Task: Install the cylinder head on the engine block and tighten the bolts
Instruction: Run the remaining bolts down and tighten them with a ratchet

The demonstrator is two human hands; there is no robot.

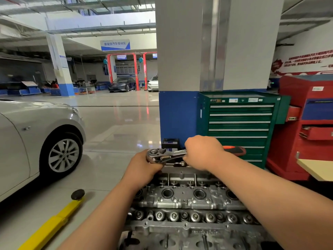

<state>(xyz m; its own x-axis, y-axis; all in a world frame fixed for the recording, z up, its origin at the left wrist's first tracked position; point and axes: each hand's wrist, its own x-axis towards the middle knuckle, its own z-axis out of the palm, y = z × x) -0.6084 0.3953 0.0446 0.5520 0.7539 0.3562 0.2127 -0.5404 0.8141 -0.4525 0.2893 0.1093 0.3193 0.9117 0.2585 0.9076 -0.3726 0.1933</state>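
The cylinder head lies near, centre. At its far edge the left hand grips the ratchet head and the right hand clenches the handle. Best to hold the drive straight down and pull steadily.

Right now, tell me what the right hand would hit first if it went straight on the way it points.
Probably the left hand holding the ratchet head: the right hand points leftward along the handle it grips. Depth is unclear.
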